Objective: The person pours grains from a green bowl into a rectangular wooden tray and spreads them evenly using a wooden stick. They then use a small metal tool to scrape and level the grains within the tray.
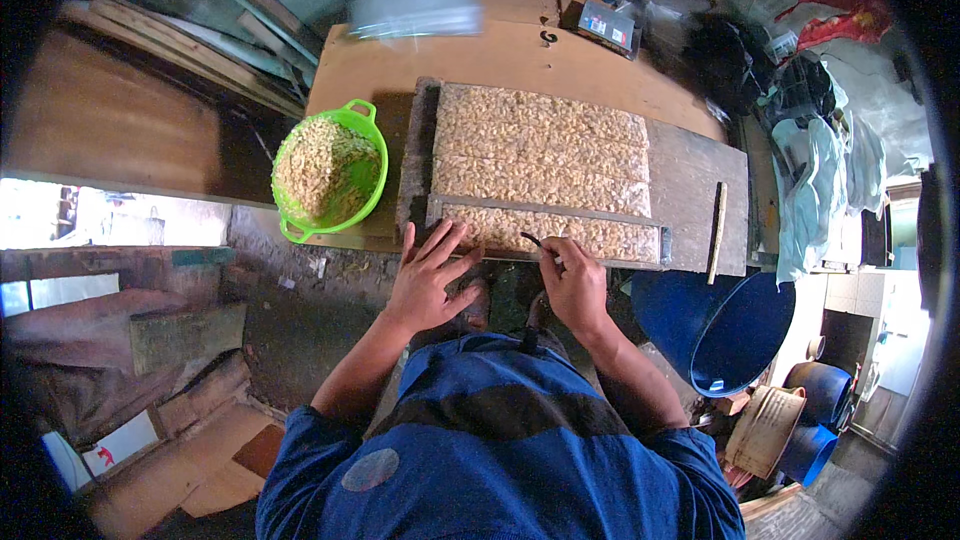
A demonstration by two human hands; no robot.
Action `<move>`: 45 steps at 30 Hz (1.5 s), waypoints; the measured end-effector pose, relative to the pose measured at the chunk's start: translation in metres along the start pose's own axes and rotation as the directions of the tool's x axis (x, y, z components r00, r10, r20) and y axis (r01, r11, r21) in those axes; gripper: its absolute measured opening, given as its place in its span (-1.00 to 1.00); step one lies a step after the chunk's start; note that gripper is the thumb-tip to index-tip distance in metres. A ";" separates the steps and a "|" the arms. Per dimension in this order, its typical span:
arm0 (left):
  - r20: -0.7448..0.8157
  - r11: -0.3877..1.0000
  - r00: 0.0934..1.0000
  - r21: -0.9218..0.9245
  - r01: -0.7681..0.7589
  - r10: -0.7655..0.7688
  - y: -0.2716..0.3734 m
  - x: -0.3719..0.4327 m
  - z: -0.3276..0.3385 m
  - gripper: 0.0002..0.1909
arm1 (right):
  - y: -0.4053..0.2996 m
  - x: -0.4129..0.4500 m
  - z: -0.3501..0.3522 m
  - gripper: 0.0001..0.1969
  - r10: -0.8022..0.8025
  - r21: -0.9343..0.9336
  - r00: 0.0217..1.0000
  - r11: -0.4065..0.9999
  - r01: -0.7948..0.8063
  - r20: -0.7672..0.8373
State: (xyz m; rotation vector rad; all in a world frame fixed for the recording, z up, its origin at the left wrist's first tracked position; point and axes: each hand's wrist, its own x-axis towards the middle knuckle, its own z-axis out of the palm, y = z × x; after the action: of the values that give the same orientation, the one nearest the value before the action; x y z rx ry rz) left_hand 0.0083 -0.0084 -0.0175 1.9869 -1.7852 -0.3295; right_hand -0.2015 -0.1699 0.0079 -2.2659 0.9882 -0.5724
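My left hand (429, 286) has its fingers spread over the near left corner of a wooden frame (547, 208), the fingertips resting at a strip of pale beans (495, 231) inside it. A small dark curved tool (531, 239) is pinched in my right hand (576, 283), its tip over that same strip; I cannot tell its exact kind. Beyond the frame lies a wide slab of packed beans (540, 142), marked by lengthwise lines and shiny like clear plastic. All of it sits on a grey wooden board (694, 165).
A green plastic basin (384, 165) with a heap of loose beans (304, 165) stands at left. A wooden stick (718, 232) crosses the board's right side. Stacked clear plastic sheets (416, 7) lie at the back. A blue barrel (675, 307) stands near my right arm.
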 end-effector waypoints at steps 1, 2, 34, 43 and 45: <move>-0.001 1.000 1.000 -0.001 -0.005 0.005 -0.001 -0.001 0.000 -0.46 | -0.003 0.001 0.003 -0.91 0.004 0.002 1.000 1.000 -0.004 0.008; 0.001 1.000 1.000 -0.014 -0.001 0.001 -0.002 -0.002 0.000 -0.46 | -0.005 0.001 0.007 -0.91 0.010 0.008 1.000 1.000 -0.010 0.016; -0.022 0.997 0.998 -0.061 0.053 -0.055 -0.003 0.005 0.002 -0.23 | -0.026 0.018 0.019 -0.89 -0.112 -0.065 0.994 0.992 0.112 -0.006; -0.056 0.998 0.998 -0.057 0.027 -0.030 -0.019 -0.010 -0.004 -0.30 | -0.032 0.025 0.031 -0.90 -0.148 0.015 0.989 0.989 0.148 0.017; -0.044 0.997 0.998 -0.065 0.035 -0.038 -0.021 -0.013 -0.004 -0.31 | -0.037 0.026 0.035 -0.90 -0.163 -0.004 0.986 0.987 0.163 0.037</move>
State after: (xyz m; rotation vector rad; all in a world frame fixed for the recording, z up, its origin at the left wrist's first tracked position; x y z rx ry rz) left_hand 0.0271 0.0069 -0.0257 1.9690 -1.6912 -0.3463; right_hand -0.1459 -0.1572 0.0109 -2.3694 0.7921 -0.5946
